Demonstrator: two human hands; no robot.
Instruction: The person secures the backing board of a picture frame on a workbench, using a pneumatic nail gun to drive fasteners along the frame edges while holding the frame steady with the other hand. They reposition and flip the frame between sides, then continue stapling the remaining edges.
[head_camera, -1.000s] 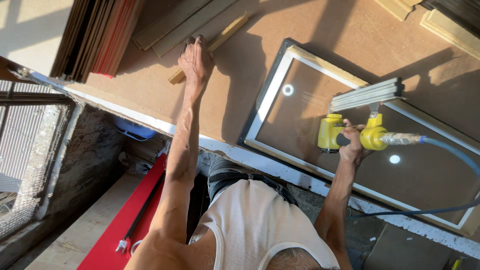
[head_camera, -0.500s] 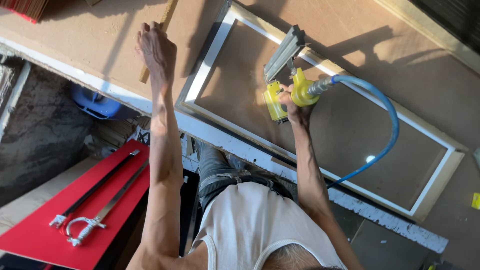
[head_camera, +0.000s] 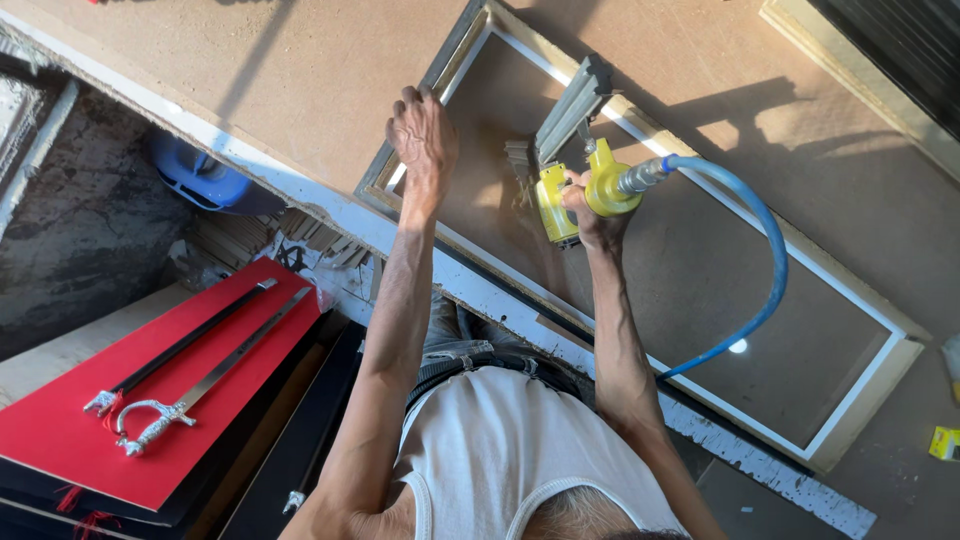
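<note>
Down at the left a red board (head_camera: 120, 420) lay flat, carrying a sword (head_camera: 215, 375) and its dark scabbard (head_camera: 175, 350) side by side. A blue plastic tub (head_camera: 200, 180) sat below the workbench (head_camera: 280, 80) edge. A small yellow box (head_camera: 942, 442) rested far right.

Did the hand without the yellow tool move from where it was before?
Yes. The left hand left the bare tabletop and moved right onto the picture frame, closer to the yellow nail gun.
</note>
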